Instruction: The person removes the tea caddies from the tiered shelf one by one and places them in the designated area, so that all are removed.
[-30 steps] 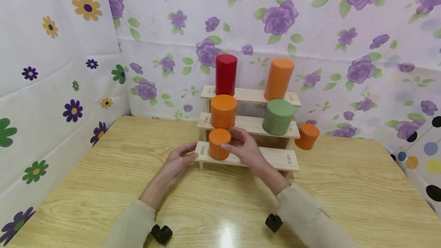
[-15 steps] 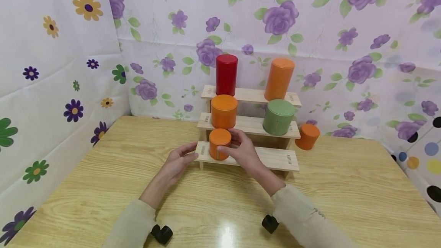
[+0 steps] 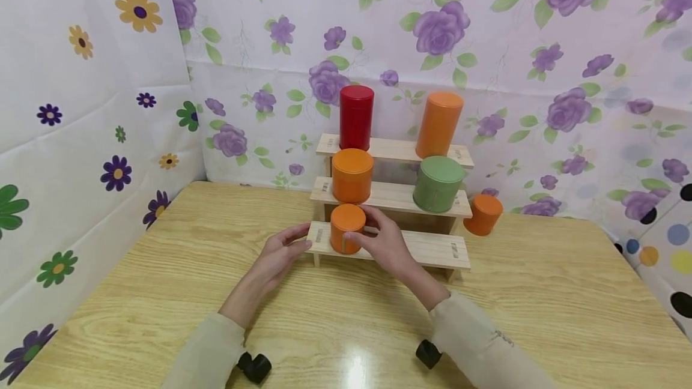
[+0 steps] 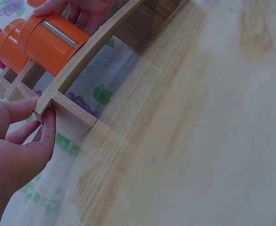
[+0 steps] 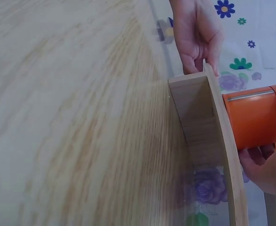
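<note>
A small orange tin (image 3: 347, 221) stands upright near the left end of the lowest step of a three-step wooden display stand (image 3: 421, 247). My right hand (image 3: 386, 246) holds this tin from its right side, thumb in front and fingers behind. At the step's left end my left hand (image 3: 278, 258) grips the board's corner; the left wrist view shows thumb and fingers pinching the wood (image 4: 67, 75). A silvery vertical strip marks the tin's (image 5: 253, 117) side in both wrist views.
On the middle step stand a wider orange tin (image 3: 352, 179) and a green tin (image 3: 439, 185). A tall red tin (image 3: 355, 119) and a tall light-orange tin (image 3: 439, 125) occupy the top step. Another small orange tin (image 3: 485, 215) is on the table (image 3: 546, 293), right of the stand.
The small orange tin in my right hand has shifted slightly to the right and toward the step's front edge. My left hand has stayed at the stand's left end.
</note>
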Demonstrator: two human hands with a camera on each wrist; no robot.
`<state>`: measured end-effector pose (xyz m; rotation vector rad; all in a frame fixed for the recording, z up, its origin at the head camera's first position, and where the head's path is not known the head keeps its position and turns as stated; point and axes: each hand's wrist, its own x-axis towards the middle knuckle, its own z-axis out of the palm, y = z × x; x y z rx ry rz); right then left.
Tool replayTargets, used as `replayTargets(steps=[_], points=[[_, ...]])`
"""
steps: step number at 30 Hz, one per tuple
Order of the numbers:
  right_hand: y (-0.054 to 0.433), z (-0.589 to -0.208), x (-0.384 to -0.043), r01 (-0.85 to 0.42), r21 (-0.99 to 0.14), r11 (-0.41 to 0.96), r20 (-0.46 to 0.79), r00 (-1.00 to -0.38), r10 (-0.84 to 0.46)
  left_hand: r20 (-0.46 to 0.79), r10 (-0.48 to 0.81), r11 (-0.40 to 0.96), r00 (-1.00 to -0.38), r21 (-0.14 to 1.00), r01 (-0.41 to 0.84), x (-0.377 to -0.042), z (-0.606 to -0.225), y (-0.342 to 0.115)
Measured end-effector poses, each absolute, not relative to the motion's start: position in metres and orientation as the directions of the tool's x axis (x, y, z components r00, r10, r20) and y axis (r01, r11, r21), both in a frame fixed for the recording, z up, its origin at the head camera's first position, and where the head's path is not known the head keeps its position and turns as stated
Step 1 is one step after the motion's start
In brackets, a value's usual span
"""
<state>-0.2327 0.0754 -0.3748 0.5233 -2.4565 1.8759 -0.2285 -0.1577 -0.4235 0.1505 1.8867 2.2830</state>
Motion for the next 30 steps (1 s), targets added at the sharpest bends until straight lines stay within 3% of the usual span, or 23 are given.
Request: replayTargets(steps=[13,30], points=[[0.088,-0.377,-0.225,-0.289,-0.939,0.188,0.233,-0.934,-0.27,-0.023,0.2,-0.19,-0.98,0.98,-0.062,-0.227,-0.422,-0.158],[0.128,-0.372,-0.222,-0.291,-0.927,0.237,0.233,-0.941,-0.244,-0.03,0.204,-0.181,-0.978,0.981,-0.068,-0.227,-0.423,-0.158]])
